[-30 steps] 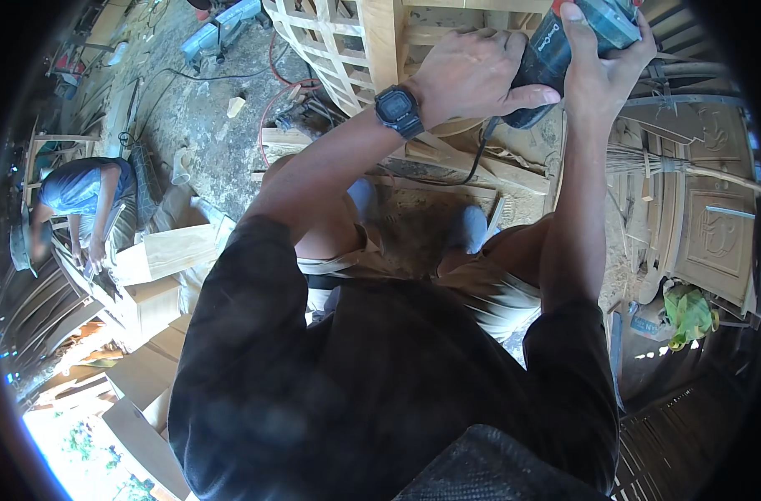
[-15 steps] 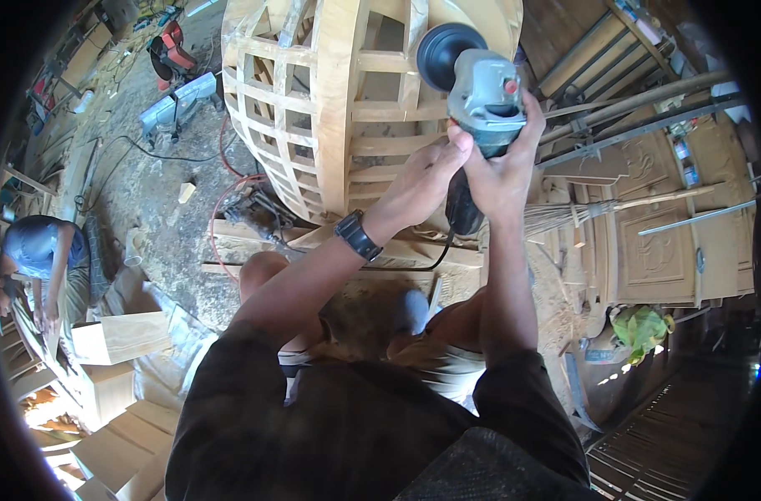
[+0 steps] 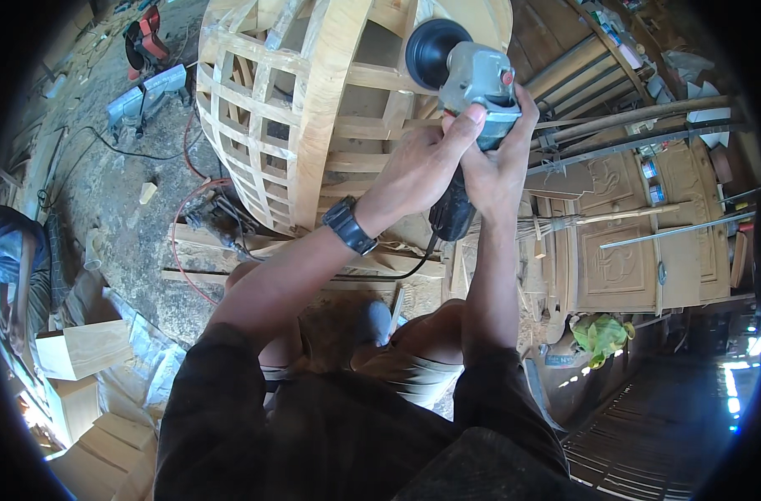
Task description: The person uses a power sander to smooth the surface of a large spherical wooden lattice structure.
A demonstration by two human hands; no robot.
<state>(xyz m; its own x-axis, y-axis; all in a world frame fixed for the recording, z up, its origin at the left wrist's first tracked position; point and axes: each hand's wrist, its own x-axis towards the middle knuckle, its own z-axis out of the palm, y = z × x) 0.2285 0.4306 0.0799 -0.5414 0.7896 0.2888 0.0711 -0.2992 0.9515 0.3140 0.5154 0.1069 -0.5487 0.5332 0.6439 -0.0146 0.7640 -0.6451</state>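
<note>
Sawdust and offcuts cover the workshop floor [image 3: 121, 209], with carved door panels [image 3: 627, 259] leaning at the right and pale wood blocks [image 3: 84, 351] stacked at the lower left, near another person [image 3: 13, 267] bent over their own work. Against a second ago, the view has dropped and pulled back: the grinder [image 3: 472, 83] that sat cramped at the top edge is now in full sight, its black disc [image 3: 437, 52] up against a curved rib of the big lattice frame [image 3: 305, 117]. Both arms have stretched out and up since then. The left hand [image 3: 418, 167], with a watch on its wrist, is closed around the grinder's grey body, fingers wrapped over the top; the right hand [image 3: 497, 171] clamps the dark handle from below, thumb reaching toward the head. I'd judge the sanding has shifted to a fresh stretch of the frame's rim. A black cord [image 3: 397, 271] trails down toward the knees.
</note>
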